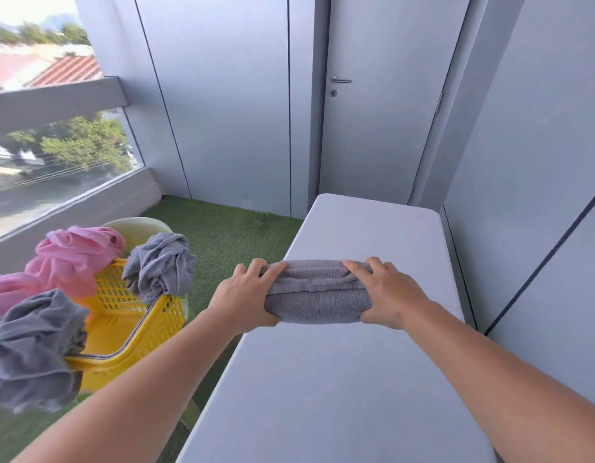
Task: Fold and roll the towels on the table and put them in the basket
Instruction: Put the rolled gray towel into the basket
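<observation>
Nearby, basket (129, 329), draped towels (159, 265), rolled towel (318, 295)

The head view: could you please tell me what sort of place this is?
Probably an upper-floor balcony: a glass balustrade overlooks rooftops, artificial grass lies underfoot, and a closed door stands ahead.

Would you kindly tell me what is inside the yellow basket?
Only its bare mesh shows inside the yellow basket; pink towels and grey towels hang over its rim, hiding its near-left part.
</observation>
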Available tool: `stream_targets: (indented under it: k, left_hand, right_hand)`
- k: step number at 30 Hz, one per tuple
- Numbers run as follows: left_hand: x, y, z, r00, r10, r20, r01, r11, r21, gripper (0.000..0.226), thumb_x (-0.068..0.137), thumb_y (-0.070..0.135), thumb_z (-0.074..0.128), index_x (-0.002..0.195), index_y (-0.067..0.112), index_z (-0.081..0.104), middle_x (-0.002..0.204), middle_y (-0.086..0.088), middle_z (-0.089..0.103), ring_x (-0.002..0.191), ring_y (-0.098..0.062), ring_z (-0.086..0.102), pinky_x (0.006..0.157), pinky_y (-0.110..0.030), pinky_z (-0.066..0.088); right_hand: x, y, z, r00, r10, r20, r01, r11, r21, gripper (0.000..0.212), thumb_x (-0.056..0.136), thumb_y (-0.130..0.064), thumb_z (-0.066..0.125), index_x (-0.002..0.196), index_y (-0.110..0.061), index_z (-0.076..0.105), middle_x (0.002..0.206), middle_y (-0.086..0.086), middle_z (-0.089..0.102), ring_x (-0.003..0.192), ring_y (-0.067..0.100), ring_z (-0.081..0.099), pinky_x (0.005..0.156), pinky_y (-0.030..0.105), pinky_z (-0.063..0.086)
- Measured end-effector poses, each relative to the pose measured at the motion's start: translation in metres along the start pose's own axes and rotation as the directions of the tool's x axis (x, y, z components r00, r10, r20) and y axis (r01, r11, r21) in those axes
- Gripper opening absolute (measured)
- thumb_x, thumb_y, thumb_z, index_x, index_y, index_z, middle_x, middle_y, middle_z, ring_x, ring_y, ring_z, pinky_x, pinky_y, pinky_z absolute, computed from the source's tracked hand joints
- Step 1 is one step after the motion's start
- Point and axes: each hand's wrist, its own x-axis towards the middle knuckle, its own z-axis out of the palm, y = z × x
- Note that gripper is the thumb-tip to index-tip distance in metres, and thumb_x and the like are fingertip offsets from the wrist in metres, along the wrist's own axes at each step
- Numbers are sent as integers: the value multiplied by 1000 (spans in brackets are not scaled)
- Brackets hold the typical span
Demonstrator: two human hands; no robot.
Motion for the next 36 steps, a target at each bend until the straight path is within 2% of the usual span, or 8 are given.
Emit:
stream_targets:
  k: [5,9,13,19,22,29,36]
  left_hand:
    - [-49,-62,-21,997,-64,-48,65,997,30,109,62,72,67,151,47,10,135,7,37,111,-25,48,76,-38,54]
    - [-99,-137,-26,986,-159,-47,161,986,38,112,60,74,68,152,48,9,138,6,36,115,-26,47,83,-41,54]
    - [-159,-235,-34,969,-246,-33,247,968,42,113,59,71,71,151,48,11,139,6,36,119,-27,45,85,-42,53]
    - [-238,-399,-57,937,-347,-27,348,933,94,112,56,65,72,150,50,13,139,7,37,118,-26,45,79,-39,54]
    - [-252,-450,-63,932,-359,-44,362,926,108,111,56,65,71,151,49,14,139,5,38,121,-25,43,78,-37,52]
    - [-216,-526,-47,940,-340,-36,342,933,110,111,57,66,70,151,48,15,139,4,39,115,-27,45,86,-41,51]
    - [-140,-580,-13,951,-310,-6,308,941,142,108,55,69,67,149,48,18,138,6,41,122,-27,42,92,-43,48]
  right_hand:
    - [25,-73,-13,995,-99,-23,98,995,-26,104,64,-45,63,150,-47,3,131,-7,32,115,20,41,74,32,48]
    - [56,-158,-10,984,-179,-11,179,984,-9,105,63,-45,63,150,-49,5,131,-10,33,117,18,41,77,33,51]
    - [95,-269,0,962,-274,-9,274,962,7,105,64,-49,62,149,-50,0,131,-9,31,117,19,40,79,36,53]
    - [159,-446,14,921,-390,-16,390,920,21,105,67,-58,60,151,-44,0,140,-3,29,123,24,39,86,39,50]
    - [185,-495,16,914,-405,-30,406,913,37,105,66,-60,60,151,-45,2,142,-1,29,126,25,38,88,40,51]
    - [247,-535,30,933,-359,-5,359,931,67,106,67,-54,63,151,-47,-2,146,-1,27,128,27,37,85,40,52]
    - [325,-535,61,954,-286,92,276,956,102,109,68,-55,65,152,-45,-4,148,1,25,131,29,35,89,42,51]
